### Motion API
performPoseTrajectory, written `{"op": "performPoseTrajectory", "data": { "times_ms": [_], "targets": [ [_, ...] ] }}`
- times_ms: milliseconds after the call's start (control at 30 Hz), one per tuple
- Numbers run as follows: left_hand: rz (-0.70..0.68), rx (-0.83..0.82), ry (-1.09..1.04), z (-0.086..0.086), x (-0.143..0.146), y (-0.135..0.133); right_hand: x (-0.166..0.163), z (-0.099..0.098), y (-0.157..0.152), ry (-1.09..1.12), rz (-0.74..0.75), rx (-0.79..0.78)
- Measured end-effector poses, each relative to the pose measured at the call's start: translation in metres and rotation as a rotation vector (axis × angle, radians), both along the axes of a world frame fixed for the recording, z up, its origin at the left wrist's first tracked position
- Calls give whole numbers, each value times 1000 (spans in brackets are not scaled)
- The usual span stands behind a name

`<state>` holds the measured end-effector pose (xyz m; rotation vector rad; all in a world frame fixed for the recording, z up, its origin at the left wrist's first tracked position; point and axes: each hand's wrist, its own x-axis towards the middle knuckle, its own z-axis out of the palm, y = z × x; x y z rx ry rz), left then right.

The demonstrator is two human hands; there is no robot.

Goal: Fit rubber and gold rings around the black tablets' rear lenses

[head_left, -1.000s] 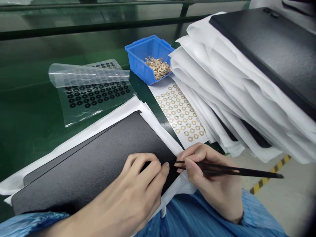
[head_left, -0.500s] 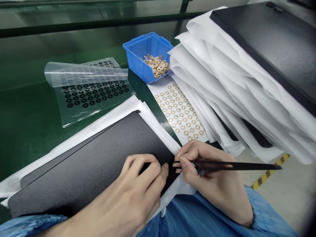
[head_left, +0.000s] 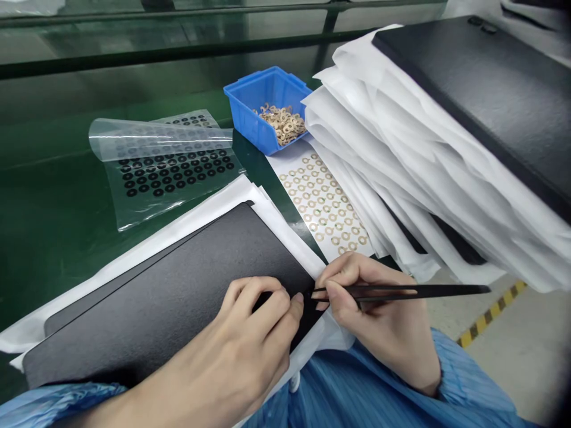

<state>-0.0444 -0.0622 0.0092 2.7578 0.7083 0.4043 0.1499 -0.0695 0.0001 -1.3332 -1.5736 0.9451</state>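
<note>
A black textured panel (head_left: 178,285) lies tilted across the bench, over white wrapping sheets (head_left: 223,199) and a second dark panel edge. My left hand (head_left: 254,339) rests on its right part with the fingers bent, holding it down. The left thumb is hidden. My right hand (head_left: 370,321) pinches black tweezers (head_left: 437,291) between thumb and fingers. The tweezer tips point left at the panel's right corner, just beside my left fingertips. Whether anything sits between the tips is too small to tell.
Behind the panel lies a clear film (head_left: 160,139) with black rings, partly curled. A blue bin (head_left: 252,122) holds small tan rings (head_left: 285,125). A white sheet (head_left: 319,202) of tan rings lies beside a tall stack of white-wrapped black panels (head_left: 473,89). Yellow-black floor tape (head_left: 493,312) shows at right.
The tweezers' rear end has swung slightly up, and more of the handle's gap shows. My left hand stays in place on the panel. The whole view has shifted a little.
</note>
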Motion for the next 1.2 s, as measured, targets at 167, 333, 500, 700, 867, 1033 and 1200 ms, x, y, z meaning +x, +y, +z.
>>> {"op": "performPoseTrajectory", "data": {
  "times_ms": [167, 333, 500, 700, 867, 1033, 1200],
  "targets": [
    [-20, 19, 26, 1, -1, -1, 0, 1, 0, -56, 13, 30],
    [-31, 45, 55, 0, 0, 0, 1, 4, 3, -69, 74, 20],
    [-29, 23, 52, -1, 0, 0, 5, 5, 7, -84, 145, -6],
    [-14, 27, 21, 0, 0, -1, 8, 6, 11, -50, 189, -35],
    [6, 18, -12, -1, 0, -2, 9, 0, 9, 21, 142, -57],
    [-1, 31, 11, -1, 1, -1, 7, -2, 5, 13, 110, -43],
    [-3, 23, 10, -1, 1, -2, 4, 0, 6, -43, 94, -4]
  ]
}}
